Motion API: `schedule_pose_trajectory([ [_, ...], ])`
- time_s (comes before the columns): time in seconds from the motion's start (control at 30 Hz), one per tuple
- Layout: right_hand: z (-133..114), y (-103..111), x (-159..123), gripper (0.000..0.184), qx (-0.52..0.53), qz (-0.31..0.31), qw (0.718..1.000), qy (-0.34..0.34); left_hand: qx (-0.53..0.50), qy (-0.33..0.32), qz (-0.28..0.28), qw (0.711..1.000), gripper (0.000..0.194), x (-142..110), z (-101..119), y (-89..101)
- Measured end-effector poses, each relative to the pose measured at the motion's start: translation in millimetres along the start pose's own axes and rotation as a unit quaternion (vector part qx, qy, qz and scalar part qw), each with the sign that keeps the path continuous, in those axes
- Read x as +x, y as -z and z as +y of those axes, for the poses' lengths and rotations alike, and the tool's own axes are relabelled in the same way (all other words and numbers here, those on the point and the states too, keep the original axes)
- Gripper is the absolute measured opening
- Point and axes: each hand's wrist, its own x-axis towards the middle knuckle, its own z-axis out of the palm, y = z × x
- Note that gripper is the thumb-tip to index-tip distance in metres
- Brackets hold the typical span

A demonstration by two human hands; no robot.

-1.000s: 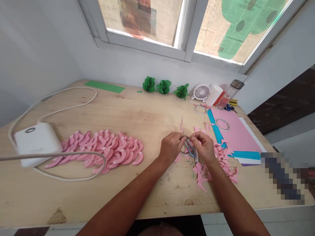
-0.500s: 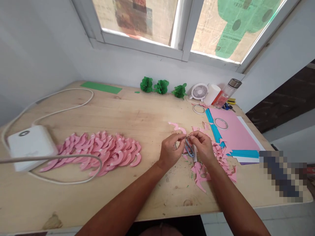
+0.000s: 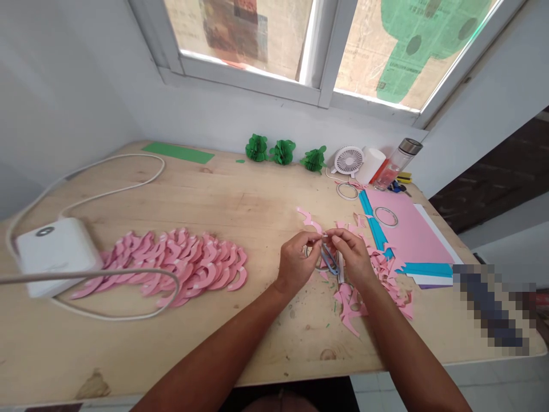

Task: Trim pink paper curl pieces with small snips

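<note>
My left hand [image 3: 299, 257] pinches one end of a curved, wavy-edged pink paper piece [image 3: 307, 218], which sticks up past the fingertips. My right hand [image 3: 351, 252] is closed in a pinch close beside it, fingertips nearly meeting the left ones. A tiny whitish bit [image 3: 325, 235] shows between the two hands, too small to name. Under them lie scissors with grey-blue handles [image 3: 330, 262], partly covered by the hands. Pink paper scraps [image 3: 386, 274] spread around the right wrist. Left of my arms, many similar curved pink pieces [image 3: 206, 263] lie overlapping in a pile.
A white power bank [image 3: 60, 257] with a looping cable stands at the left. Three green paper balls [image 3: 283, 152], a small fan [image 3: 348, 160] and a glass bottle [image 3: 397, 166] line the wall. Pink sheets [image 3: 412, 223] and blue strips [image 3: 373, 220] lie at the right.
The pink paper piece has tilted and shifted slightly upward at the left fingertips. Both hands stay close together, still pinching, with only small finger movements.
</note>
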Motion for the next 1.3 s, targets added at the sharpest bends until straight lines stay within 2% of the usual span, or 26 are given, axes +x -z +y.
schedule_pose_trajectory([
  [0.43,-0.4,-3.3,-2.1,0.021,0.031,-0.033,0.999,-0.029,-0.022,0.029,0.004,0.999,0.006,0.2,-1.6,-0.4],
  [0.73,-2.2,-4.3,-3.2,0.020,0.026,-0.052,0.998,-0.015,-0.011,0.033,0.000,0.999,0.005,0.8,-1.9,-0.6],
  [0.97,-3.3,-4.0,-3.5,0.022,0.016,-0.040,0.999,-0.024,-0.019,0.034,-0.003,0.999,0.005,1.5,0.3,0.2],
  [1.3,-5.1,-3.0,-2.2,0.017,-0.013,-0.035,0.999,-0.015,-0.084,0.102,-0.003,0.991,0.005,5.2,3.1,3.5],
])
